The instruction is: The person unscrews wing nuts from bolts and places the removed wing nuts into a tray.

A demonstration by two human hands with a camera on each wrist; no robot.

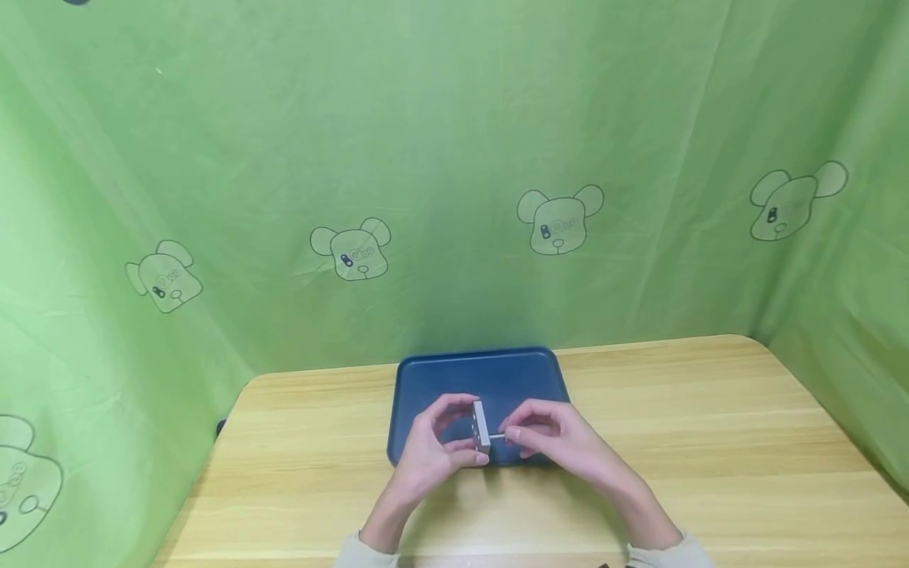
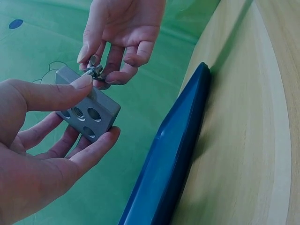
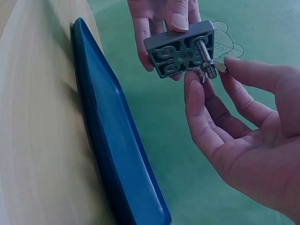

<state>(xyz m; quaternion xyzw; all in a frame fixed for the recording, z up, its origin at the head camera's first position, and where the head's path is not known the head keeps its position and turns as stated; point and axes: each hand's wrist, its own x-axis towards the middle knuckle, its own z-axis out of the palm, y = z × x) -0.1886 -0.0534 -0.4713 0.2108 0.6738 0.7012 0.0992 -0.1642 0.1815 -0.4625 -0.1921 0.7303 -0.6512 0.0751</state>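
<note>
A grey metal block (image 1: 481, 427) with round holes is gripped by its edges in the left hand (image 1: 429, 450), above the blue tray. In the right wrist view the block (image 3: 180, 49) shows its recessed side, and a threaded bolt (image 3: 204, 52) sticks out of it. A wing nut (image 3: 219, 66) sits on the bolt near its free end. The right hand (image 1: 561, 438) pinches the wing nut between thumb and fingers. In the left wrist view the left thumb lies across the block (image 2: 89, 107), whose holes face that camera.
The blue tray (image 1: 483, 371) lies on a light wooden table (image 1: 305, 465), near its back edge. A green curtain (image 1: 454, 142) with printed bear heads stands behind the table and along both sides.
</note>
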